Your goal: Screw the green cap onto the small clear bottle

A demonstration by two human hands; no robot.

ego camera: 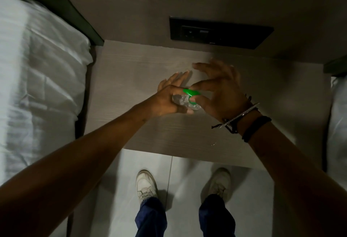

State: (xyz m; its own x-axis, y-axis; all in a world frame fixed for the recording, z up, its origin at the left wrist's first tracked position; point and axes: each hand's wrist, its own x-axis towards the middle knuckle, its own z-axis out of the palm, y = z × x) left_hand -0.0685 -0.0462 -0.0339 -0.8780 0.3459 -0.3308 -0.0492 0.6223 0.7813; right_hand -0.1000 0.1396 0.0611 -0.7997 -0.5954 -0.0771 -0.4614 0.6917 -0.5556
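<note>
The small clear bottle [181, 102] is held above the light wooden bedside table [131, 86], gripped by the thumb and lower fingers of my left hand [166, 98]; the other fingers stretch forward. The green cap [190, 92] sits at the bottle's top, pinched between thumb and forefinger of my right hand [217, 90], whose remaining fingers are spread. A green ring shows just under the cap. Much of the bottle is hidden by both hands.
A dark socket panel [219, 33] is set in the wall behind the table. White bedding [37, 77] lies at the left, more bedding [338, 124] at the right edge. My two white shoes [145, 185] stand on the pale tiled floor below the table's front edge.
</note>
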